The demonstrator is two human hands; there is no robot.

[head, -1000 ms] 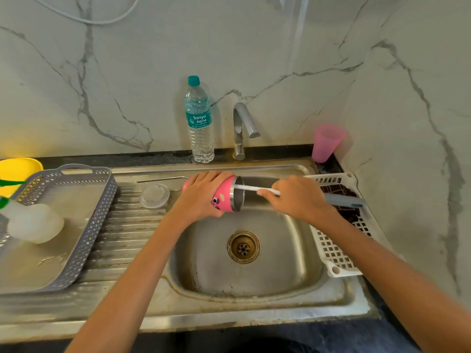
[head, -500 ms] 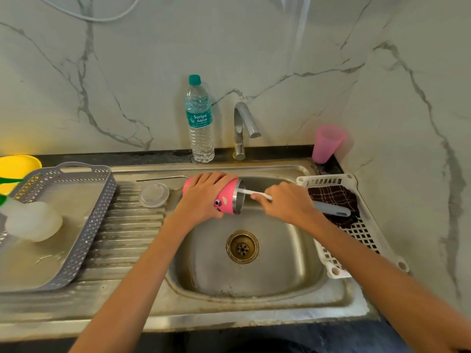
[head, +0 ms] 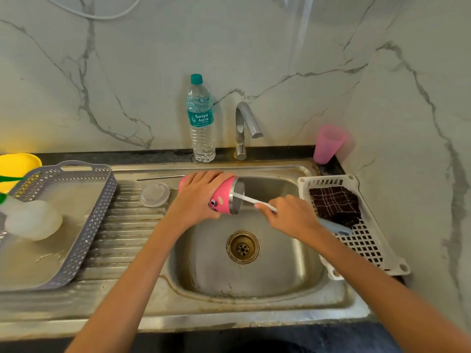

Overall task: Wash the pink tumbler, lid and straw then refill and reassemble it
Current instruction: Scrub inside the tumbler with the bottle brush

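My left hand (head: 197, 197) grips the pink tumbler (head: 223, 197), which lies on its side over the sink basin (head: 280, 271) with its steel-rimmed mouth facing right. My right hand (head: 290, 216) holds a bottle brush (head: 251, 200) by its white stem, and the brush end is inside the tumbler's mouth, hidden. The brush's grey handle end sticks out behind my right wrist. A clear round lid (head: 154, 194) lies flat on the ribbed drainboard, left of the tumbler. A thin metal straw (head: 159, 178) lies along the sink's back edge.
A water bottle (head: 201, 121) and a tap (head: 246, 128) stand behind the sink. A pink cup (head: 328, 143) stands at the back right. A white basket (head: 367, 240) with a dark checked cloth (head: 334, 205) sits on the right. A grey tray (head: 76, 225) holds a white bottle (head: 33, 220) on the left.
My right hand has shifted left and the brush has gone deeper into the tumbler. The tumbler has stayed in my left hand over the basin.
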